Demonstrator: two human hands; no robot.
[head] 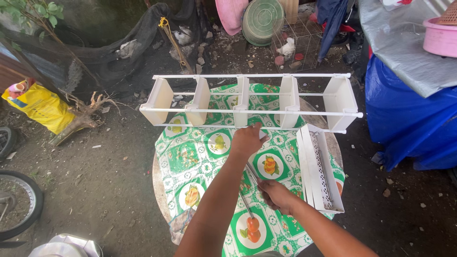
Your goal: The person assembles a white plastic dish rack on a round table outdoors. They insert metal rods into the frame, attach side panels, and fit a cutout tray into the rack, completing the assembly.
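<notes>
Right hand (pixel 275 194): nearest the camera, over the near right part of the table; fingers curled shut around a thin metal rod (pixel 251 175); the rod runs up and left from the fist, close under the left forearm
Second rod (pixel 246 205): another slim piece lies just beside the right hand, pointing down toward a printed tomato on the cloth; whether it joins the held rod cannot be told
Table (pixel 159 183): round, its bare edge showing at the left; covered by a green and white tablecloth (pixel 200 157) printed with fruit in circles
Loose panels (pixel 318 169): a stack of flat white plastic shelf pieces, one with a perforated strip, lying on the right side of the table, just beside the right hand; one end overhangs the near rim
Left hand (pixel 247 140): stretched across the middle of the table; fingers bent and closed on a small white piece at the front rail of the rack, below its centre divider; what exactly is pinched is too small to tell
Rack (pixel 247 102): a long white frame lying on its side across the far edge of the table; thin rails join five upright panels; both ends jut past the table
Ground: bare dirt all round; a bicycle wheel (pixel 16 202) at the left, a yellow bag (pixel 43 107) farther left
Far back: a wire cage (pixel 295 40), a green basin (pixel 262 19), a blue tarp (pixel 409 114) at the right with a pink tub (pixel 440 38) above it
</notes>
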